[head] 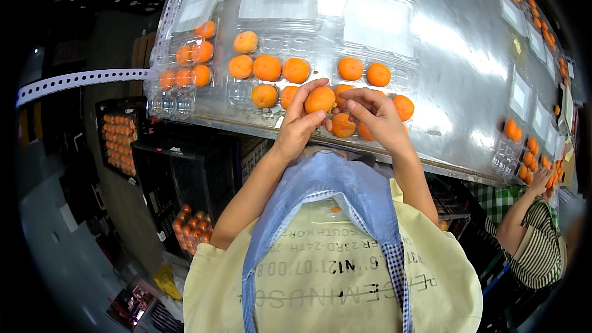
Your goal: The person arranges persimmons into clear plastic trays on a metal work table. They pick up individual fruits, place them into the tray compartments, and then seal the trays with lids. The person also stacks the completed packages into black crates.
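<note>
An orange, apricot-like fruit (pixel 320 100) is held between the thumb and fingers of my left hand (pixel 298 122), above the front of the metal table. My right hand (pixel 381 118) is close to the fruit's right side, fingers spread and curled, with nothing visible in its grasp. A small yellowish bit shows at the fruit's edge between the hands. Beneath them, more orange fruits (pixel 343 126) are partly hidden by my right hand. Just beyond lies an unlidded clear plastic clamshell (pixel 402 60) with fruits in its cells; a similar clamshell (pixel 273 42) is to its left.
Another clamshell (pixel 172 104) with fruits sits at the table's left edge, near a perforated white strip (pixel 83 76). Black crates (pixel 152 157) of packed fruit stand below left. At far right, a co-worker's hand (pixel 541 180) reaches among fruits on the metal table (pixel 444 101).
</note>
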Motion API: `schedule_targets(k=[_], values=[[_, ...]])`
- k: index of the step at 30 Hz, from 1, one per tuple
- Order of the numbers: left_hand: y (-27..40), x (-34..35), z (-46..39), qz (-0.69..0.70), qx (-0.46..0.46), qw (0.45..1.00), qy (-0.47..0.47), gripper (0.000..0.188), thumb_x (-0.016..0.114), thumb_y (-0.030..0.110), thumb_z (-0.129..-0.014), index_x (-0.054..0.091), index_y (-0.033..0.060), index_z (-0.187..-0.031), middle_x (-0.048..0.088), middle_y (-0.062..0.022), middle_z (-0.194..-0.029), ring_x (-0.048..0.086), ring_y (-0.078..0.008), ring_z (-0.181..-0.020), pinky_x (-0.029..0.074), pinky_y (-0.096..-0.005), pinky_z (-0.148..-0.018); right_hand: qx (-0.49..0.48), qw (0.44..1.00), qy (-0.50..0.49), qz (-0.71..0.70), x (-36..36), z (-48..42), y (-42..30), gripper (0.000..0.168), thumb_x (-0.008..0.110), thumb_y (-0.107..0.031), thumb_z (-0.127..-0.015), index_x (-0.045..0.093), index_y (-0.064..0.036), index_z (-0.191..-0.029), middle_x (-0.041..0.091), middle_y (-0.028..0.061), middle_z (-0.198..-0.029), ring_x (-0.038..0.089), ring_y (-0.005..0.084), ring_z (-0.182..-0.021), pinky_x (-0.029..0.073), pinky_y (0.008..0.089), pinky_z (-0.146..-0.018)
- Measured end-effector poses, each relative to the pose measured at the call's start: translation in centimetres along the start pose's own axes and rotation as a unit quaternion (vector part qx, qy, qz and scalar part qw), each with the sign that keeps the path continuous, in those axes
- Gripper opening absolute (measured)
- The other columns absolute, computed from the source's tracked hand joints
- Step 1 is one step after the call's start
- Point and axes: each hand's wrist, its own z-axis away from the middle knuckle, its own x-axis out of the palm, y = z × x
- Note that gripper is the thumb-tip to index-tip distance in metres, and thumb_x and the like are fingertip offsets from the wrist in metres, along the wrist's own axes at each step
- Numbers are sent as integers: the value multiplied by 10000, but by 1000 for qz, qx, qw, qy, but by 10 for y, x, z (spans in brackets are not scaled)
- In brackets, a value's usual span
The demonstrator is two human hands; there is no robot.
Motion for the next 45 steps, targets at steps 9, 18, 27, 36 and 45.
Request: schedule_targets(k=[9, 18, 27, 36, 45], values=[[1, 4, 2, -12, 18, 1000, 15, 463, 516, 120, -860, 396, 33, -1300, 500, -81, -1076, 495, -140, -818, 425, -268, -730, 12, 999, 2, 34, -3, -2, 4, 278, 583, -192, -935, 592, -14, -1149, 638, 39, -1050, 597, 101, -938, 491, 245, -774], [-1, 0, 5, -129, 38, 991, 29, 428, 525, 100, -831, 450, 22, -1246, 472, -79, -1184, 518, -154, -979, 429, -281, -784, 20, 1000, -4, 23, 0, -3, 7, 283, 575, -188, -940, 584, -16, -1165, 634, 35, -1057, 594, 106, -957, 494, 248, -781], [-1, -1, 2, -314, 132, 940, 32, 377, 555, 90, -791, 495, 23, -1157, 483, -102, -1156, 474, -224, -1124, 362, -337, -995, 28, 999, -13, 27, -1, -5, 10, 296, 575, -198, -940, 579, -12, -1171, 633, 54, -1054, 598, 112, -958, 497, 254, -790], [-6, -2, 3, -333, 145, 930, 63, 550, 585, 79, -768, 406, 14, -1284, 411, -144, -1262, 415, -270, -1206, 308, -372, -1051, 37, 999, -13, 34, 2, -5, 10, 295, 572, -197, -941, 574, -6, -1167, 627, 58, -1070, 600, 117, -967, 503, 263, -805], [-10, -2, 1, -285, 118, 948, 75, 651, 652, -26, -781, 355, 42, -1356, 332, -84, -1307, 375, -201, -1265, 374, -338, -1051, 42, 998, -12, 39, 2, -6, 10, 307, 571, -207, -942, 572, -8, -1175, 623, 62, -1076, 597, 124, -979, 506, 267, -812]])
